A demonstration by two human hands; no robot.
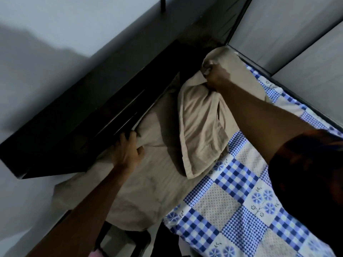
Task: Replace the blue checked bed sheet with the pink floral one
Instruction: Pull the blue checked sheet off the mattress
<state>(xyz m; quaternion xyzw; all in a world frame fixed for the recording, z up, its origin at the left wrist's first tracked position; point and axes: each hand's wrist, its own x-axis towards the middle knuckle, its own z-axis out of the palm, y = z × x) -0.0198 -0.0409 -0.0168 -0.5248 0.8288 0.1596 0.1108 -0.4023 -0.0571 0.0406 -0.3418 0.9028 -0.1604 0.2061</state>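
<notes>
Head cam: barely started, I'd say. The blue sheet [232,191] is fully on the bed, and both pillows sit on it by the headboard [92,108]. Right hand [216,76] is fisted on the far pillow [200,127], lifting its end. Left hand [128,151] is clamped on the near pillow [148,182] right against the headboard. No pink sheet for sure (maybe that pink scrap at the bottom edge).

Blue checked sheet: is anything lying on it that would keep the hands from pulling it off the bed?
Yes. Two beige pillows lie on its head end by the dark headboard. The left hand grips the near pillow; the right hand grips the far pillow. The rest of the blue checked sheet shows nothing on it.
</notes>
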